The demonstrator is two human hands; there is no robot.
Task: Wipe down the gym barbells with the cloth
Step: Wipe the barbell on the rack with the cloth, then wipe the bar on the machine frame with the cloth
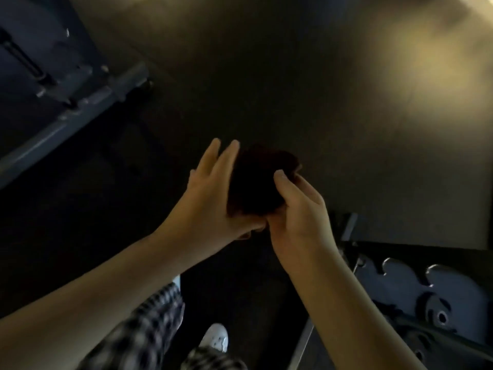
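Between the two hands, right in the middle of the hold, sits the cloth (256, 182), a dark bundle, bunched up and raised above the floor (293, 89). The right hand (298, 209) has it: the thumb (281, 177) is clamped down on top of the fabric, and the fingers curl away underneath, out of sight. That is a firm pinch on the cloth's right edge. The left hand (205, 193) lies flat along the other side, its fingers (210, 156) straight and slightly spread, reaching past the cloth's far edge. It cups the bundle and does not close on it. The heels of both hands meet just under the cloth on the near side.

Well away from the hold, up and to the left, runs a grey metal machine frame (66, 84) with bolts along its rail (blurred, so its details are hard to read). Below the right wrist and off to the right lies a steel rack bracket (416, 292) with a scalloped edge. Beneath the forearms, close to the camera, are checked trousers (149, 324) and the toe of a white shoe (217, 337) on the dark floor.
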